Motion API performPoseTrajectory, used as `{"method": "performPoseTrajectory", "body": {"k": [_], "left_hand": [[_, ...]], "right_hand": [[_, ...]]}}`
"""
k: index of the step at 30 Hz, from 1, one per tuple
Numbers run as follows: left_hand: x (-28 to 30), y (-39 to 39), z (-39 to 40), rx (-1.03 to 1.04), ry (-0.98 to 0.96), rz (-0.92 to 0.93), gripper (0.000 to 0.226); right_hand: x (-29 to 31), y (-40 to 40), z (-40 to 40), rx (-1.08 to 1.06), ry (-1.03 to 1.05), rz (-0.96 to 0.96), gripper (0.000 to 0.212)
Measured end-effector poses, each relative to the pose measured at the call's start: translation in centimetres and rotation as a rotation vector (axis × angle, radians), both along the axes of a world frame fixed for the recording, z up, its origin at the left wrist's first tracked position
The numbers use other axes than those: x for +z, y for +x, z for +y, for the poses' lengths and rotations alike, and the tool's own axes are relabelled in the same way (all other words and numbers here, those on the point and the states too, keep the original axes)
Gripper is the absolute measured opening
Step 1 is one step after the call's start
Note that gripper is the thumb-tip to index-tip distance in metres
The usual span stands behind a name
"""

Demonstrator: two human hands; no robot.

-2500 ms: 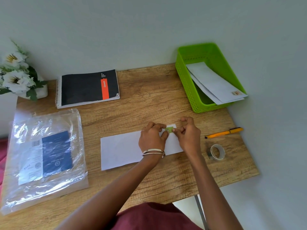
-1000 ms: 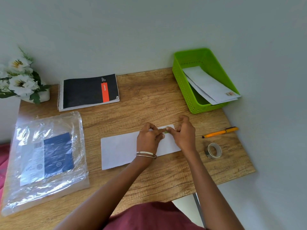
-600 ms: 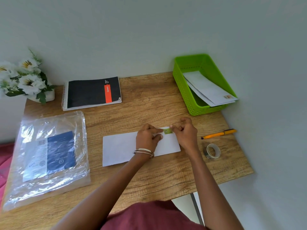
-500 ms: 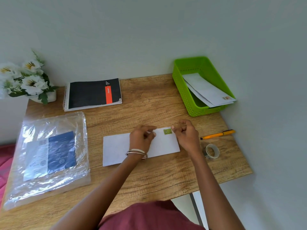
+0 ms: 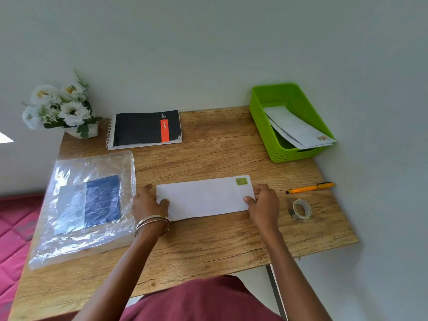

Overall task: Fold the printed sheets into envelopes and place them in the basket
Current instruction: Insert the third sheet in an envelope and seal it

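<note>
A wooden counter (image 5: pixel 208 154) fills the middle of the frame, set against a pale wall. On its left side lies a large clear plastic packet (image 5: pixel 85 205) holding blue and white printed paper. At the upper right corner sits a bright green basket (image 5: pixel 266 126) with white envelopes in the basket (image 5: pixel 294 126) leaning over its near edge. A black spiral notebook (image 5: pixel 144 128) with an orange stripe lies at the upper centre, and a small pot of white flowers (image 5: pixel 60 107) stands at the upper left.

In the centre a long white envelope (image 5: pixel 205 196) lies flat on the counter, a small green stamp (image 5: pixel 241 181) in its upper right corner. The left hand (image 5: pixel 149 201) pinches the envelope's left end, thumb on top. The right hand (image 5: pixel 264 202) pinches the right end the same way, thumb on the paper and the fingers curled round the edge. Two metal bangles (image 5: pixel 152 222) circle the left wrist.

To the right lie an orange pen (image 5: pixel 309 188) and, just below it, a roll of clear tape (image 5: pixel 301 209).
</note>
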State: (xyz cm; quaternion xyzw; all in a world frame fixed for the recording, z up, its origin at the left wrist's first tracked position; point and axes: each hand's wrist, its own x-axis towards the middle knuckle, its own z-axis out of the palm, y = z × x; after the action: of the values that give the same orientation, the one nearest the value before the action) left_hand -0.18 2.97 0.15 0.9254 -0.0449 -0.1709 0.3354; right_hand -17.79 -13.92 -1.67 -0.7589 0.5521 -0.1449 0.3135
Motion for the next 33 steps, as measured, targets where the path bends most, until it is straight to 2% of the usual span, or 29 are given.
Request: {"method": "performPoseTrajectory", "body": {"k": [5,8,14,18,21,24,27,30,33], "left_hand": [[1.0,0.9,1.1,0.119,-0.319,0.21,0.014],[2.0,1.1,0.6,0.072,-0.432,0.188,0.005],[5.4,2.5,-1.1,-0.145,-0.503,0.022,0.011],[8.0,3.5,-2.2,-0.25,-0.609,0.006,0.015],[9.7,4.0,-3.1,-0.256,-0.672,0.032,0.016],[10.7,4.5,-4.1,-0.216,-0.68,0.049,0.013],[11.1,4.7,-5.2,-0.142,-0.692,0.086,0.017],[11.5,4.7,-6.5,-0.107,-0.71,0.109,0.02],[12.0,4.7,-8.1,-0.142,-0.724,0.106,0.018]], "right_hand": [[0.5,0.1,-0.2,-0.026,0.103,-0.051,0.034],[0.6,-0.1,-0.6,-0.03,0.18,-0.106,0.033],[2.4,-0.4,-1.7,-0.116,0.345,-0.411,0.025],[3.8,-0.3,-2.7,-0.173,0.395,-0.658,0.021],[5.1,-0.4,-3.3,-0.179,0.409,-0.8,0.031],[6.3,-0.6,-3.5,-0.184,0.407,-0.891,0.023],[7.5,-1.3,-3.4,-0.17,0.495,-0.951,0.017],[8.6,-2.7,-3.7,-0.066,0.581,-0.906,0.018],[9.9,-4.2,-4.4,-0.037,0.539,-0.852,0.022]]}}
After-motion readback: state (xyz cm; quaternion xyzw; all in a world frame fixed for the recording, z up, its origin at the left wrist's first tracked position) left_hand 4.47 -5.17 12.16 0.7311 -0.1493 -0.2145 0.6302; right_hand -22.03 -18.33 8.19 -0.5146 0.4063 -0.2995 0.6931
